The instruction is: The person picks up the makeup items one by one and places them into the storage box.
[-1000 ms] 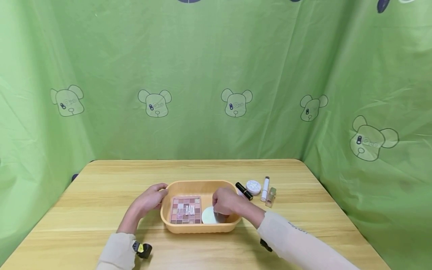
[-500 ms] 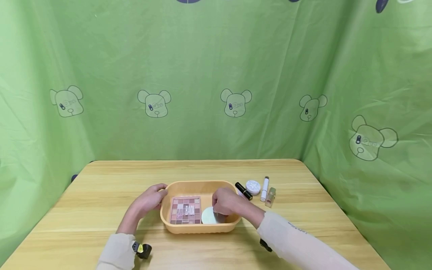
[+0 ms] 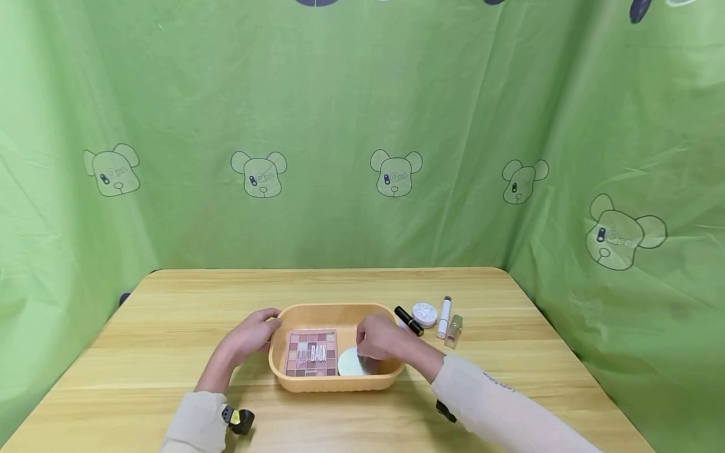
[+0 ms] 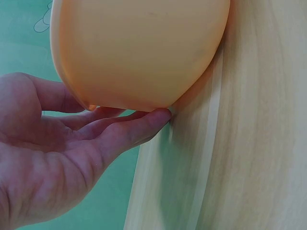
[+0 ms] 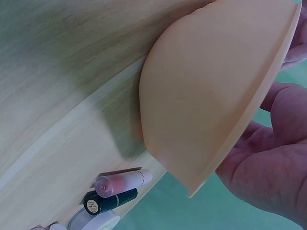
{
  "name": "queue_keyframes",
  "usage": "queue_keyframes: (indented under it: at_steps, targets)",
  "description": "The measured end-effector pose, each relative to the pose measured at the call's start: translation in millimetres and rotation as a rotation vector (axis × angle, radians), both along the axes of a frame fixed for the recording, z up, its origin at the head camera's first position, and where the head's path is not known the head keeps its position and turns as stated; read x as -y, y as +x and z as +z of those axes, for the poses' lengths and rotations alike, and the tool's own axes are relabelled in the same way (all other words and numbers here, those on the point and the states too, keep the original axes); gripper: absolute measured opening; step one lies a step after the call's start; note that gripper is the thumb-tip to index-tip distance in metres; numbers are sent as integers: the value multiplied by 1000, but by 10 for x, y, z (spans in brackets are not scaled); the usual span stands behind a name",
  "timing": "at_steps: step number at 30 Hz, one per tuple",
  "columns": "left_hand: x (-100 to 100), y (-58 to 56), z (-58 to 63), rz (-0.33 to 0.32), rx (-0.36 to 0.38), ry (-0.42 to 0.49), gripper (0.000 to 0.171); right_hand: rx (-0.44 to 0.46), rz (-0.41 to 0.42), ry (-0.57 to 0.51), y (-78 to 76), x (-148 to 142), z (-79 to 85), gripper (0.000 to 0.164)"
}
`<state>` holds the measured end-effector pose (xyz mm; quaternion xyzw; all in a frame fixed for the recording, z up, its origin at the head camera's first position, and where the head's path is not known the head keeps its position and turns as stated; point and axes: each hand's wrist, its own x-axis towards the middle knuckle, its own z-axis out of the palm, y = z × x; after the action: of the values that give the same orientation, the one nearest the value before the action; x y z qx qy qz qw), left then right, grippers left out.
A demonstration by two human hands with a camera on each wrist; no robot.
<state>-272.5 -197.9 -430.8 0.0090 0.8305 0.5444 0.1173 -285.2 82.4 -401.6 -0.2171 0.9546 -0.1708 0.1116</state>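
An orange plastic tray [image 3: 334,384] stands on the wooden table. In it, at the left, lies a pink eyeshadow palette [image 3: 311,352] with a grid of shades. To its right lies a round white disc [image 3: 352,363]. My left hand [image 3: 251,333] grips the tray's left end, its thumb at the rim and its fingers along the outer wall in the left wrist view. My right hand [image 3: 382,338] reaches inside with curled fingers and pinches the disc's right edge. In the right wrist view the tray wall hides those fingertips.
Right of the tray lie a black lipstick tube [image 3: 409,321], a round white compact [image 3: 425,314] with a star, a white tube [image 3: 444,317] and a clear-cased lipstick [image 3: 454,331]. A pink lip gloss tube [image 5: 123,182] lies beside the black one. A green curtain [image 3: 328,233] hangs behind.
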Motion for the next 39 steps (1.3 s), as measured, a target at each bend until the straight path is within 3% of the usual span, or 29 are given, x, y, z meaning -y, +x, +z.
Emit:
queue_keyframes:
  at_steps: [3,7,29,39]
  targets:
    - [1,-3,-3,-1,2,6,45,12,-11,7,-10,-6,15,3]
    - [3,-5,-5,-4,5,15,46,3,-16,7,-25,-24,46,8]
    - [6,-14,-6,-2,6,3,46,-152,-132,-223,-168,-138,259,5]
    - [1,-14,-12,1,4,15,45,-167,-187,-213,-237,-269,339,6]
